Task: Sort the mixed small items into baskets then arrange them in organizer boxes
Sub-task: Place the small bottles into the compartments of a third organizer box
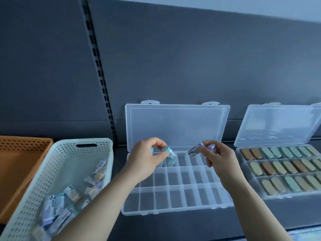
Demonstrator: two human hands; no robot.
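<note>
A clear organizer box (175,199) lies open on the shelf, its lid leaning against the back wall. My left hand (145,159) pinches a small teal-capped packet (169,152) over the box's back-left compartments, where one or two similar packets stand. My right hand (218,159) holds a small pale purple packet (194,150) above the back row. A white perforated basket (69,150) to the left holds several small packets (60,206).
An orange basket (20,153) sits at the far left. A second open organizer box (250,180) on the right is filled with several tan, brown and green oval items. The grey shelf back panel rises behind everything.
</note>
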